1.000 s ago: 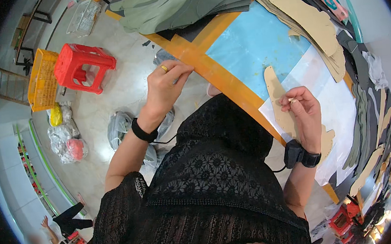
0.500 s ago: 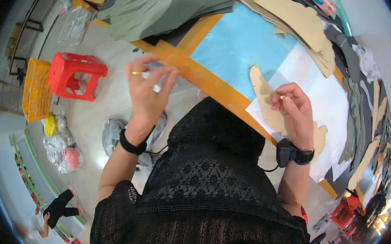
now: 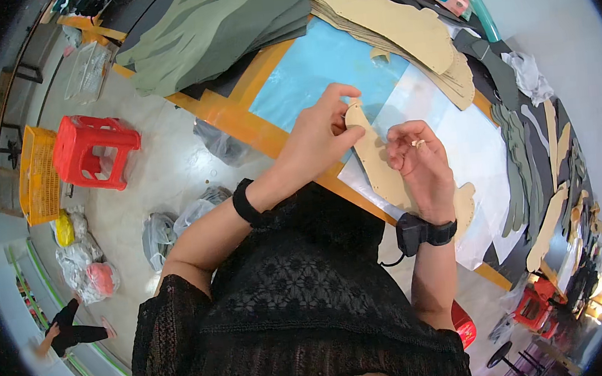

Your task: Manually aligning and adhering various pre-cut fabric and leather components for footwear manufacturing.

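Note:
A long beige cut piece (image 3: 384, 181) with a wavy outline and small holes along its edge lies on the white sheet at the table's near edge. My left hand (image 3: 319, 135) is at its rounded far end, thumb and forefinger apart. A tiny pale bit shows by the forefinger; whether it is stuck there I cannot tell. Over the piece's right side, my right hand (image 3: 425, 170) is palm up with curled fingers, pinching a small pale scrap (image 3: 419, 143). That wrist and hand hide part of the beige piece.
Stacked green-grey pieces (image 3: 230, 29) and stacked beige pieces (image 3: 394, 29) lie at the far side. Strips of green material (image 3: 518, 169) line the right. On the floor at left stand a red stool (image 3: 97, 152) and a yellow crate (image 3: 41, 175). Someone (image 3: 70, 333) is at far left.
My left hand has come from beyond the table's left edge to the far end of the beige piece. My right hand stays over the piece with its scrap. The whole view has shifted.

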